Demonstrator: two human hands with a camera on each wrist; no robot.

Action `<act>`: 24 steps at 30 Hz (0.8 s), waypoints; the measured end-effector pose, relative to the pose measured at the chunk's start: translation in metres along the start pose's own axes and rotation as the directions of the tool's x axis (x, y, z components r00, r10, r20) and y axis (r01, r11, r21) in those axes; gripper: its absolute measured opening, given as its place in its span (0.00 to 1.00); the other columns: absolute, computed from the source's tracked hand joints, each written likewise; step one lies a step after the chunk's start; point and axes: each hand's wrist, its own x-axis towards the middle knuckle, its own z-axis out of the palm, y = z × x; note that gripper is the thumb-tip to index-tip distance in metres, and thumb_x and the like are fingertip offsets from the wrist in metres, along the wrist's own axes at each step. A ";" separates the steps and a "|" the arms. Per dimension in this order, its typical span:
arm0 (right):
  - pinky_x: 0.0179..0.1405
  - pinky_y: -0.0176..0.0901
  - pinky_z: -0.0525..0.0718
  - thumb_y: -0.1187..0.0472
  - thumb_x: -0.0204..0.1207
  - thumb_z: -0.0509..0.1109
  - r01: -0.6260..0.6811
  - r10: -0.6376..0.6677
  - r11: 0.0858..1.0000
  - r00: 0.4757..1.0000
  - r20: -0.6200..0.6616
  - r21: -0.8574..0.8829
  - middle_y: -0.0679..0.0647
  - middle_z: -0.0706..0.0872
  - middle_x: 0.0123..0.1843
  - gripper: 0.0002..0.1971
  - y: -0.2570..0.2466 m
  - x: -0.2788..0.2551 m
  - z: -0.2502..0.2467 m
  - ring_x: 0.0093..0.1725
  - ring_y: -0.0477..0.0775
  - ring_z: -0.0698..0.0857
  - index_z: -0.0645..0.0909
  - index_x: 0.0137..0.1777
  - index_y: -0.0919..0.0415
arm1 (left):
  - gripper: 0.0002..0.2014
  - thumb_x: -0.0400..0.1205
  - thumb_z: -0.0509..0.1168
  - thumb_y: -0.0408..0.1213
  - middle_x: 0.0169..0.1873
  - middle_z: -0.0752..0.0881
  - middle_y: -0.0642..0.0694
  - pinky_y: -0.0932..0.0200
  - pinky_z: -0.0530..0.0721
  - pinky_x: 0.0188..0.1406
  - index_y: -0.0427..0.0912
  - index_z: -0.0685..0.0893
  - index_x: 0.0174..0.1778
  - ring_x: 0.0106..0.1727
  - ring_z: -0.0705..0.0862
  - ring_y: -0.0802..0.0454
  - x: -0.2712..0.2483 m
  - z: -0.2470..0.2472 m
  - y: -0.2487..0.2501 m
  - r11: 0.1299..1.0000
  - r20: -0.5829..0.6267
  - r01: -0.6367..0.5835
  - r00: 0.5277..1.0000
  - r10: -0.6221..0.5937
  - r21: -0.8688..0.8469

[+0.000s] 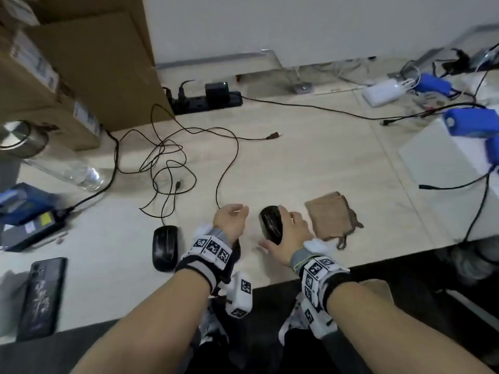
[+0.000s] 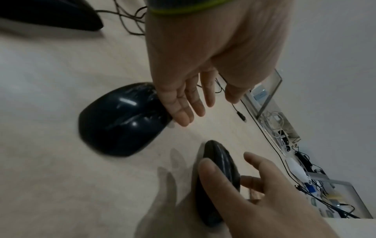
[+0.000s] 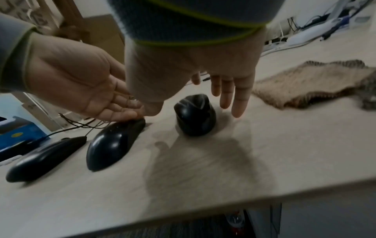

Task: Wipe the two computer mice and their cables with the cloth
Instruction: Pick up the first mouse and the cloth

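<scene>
Three black mice lie near the table's front edge. The left mouse [image 1: 165, 248] [image 3: 44, 159] lies alone. My left hand [image 1: 237, 210] [image 2: 203, 106] [image 3: 122, 109] is open, its straight fingertips at the front end of the middle mouse [image 2: 122, 119] [image 3: 114, 145], where its cable leaves. In the head view my left wrist hides this mouse. My right hand [image 1: 286, 228] [image 3: 203, 103] hovers spread over the right mouse [image 1: 271, 225] [image 2: 219, 169] [image 3: 195, 116], which looks tipped on its side. A folded brown cloth [image 1: 332, 217] [image 3: 305, 87] lies just right of that hand. Thin black cables [image 1: 167, 157] lie tangled behind the mice.
Cardboard boxes [image 1: 67, 63] and a black power strip [image 1: 208, 102] stand at the back left. A glass bottle [image 1: 67, 171], a blue box [image 1: 21, 203] and a phone [image 1: 40, 298] lie at the left. Blue devices [image 1: 472, 125] and wires crowd the right. The table edge [image 1: 270, 282] is close.
</scene>
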 end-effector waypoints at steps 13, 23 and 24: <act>0.52 0.51 0.85 0.45 0.66 0.70 -0.058 0.131 0.893 0.982 -0.134 0.446 0.52 0.83 0.61 0.40 0.002 0.014 0.000 0.53 0.58 0.85 0.55 0.76 0.40 | 0.16 0.88 0.55 0.45 0.53 0.86 0.40 0.44 0.85 0.57 0.40 0.77 0.67 0.52 0.85 0.43 -0.019 0.028 0.002 0.877 0.244 0.263 0.954 -0.174 -0.402; 0.62 0.47 0.77 0.39 0.70 0.66 -0.241 0.302 0.935 0.926 -0.226 0.260 0.49 0.79 0.65 0.27 0.093 0.043 -0.047 0.66 0.54 0.77 0.75 0.68 0.48 | 0.31 0.87 0.44 0.59 0.52 0.89 0.44 0.45 0.81 0.52 0.41 0.85 0.56 0.53 0.85 0.43 -0.010 0.043 0.039 0.712 0.578 0.524 0.790 -0.203 -0.467; 0.64 0.52 0.77 0.40 0.71 0.67 -0.328 0.366 0.923 0.912 -0.187 0.203 0.53 0.75 0.69 0.29 0.106 0.042 -0.048 0.70 0.59 0.74 0.72 0.70 0.49 | 0.31 0.87 0.43 0.60 0.52 0.89 0.44 0.45 0.81 0.51 0.41 0.85 0.57 0.52 0.85 0.44 -0.009 0.046 0.039 0.724 0.579 0.520 0.789 -0.205 -0.452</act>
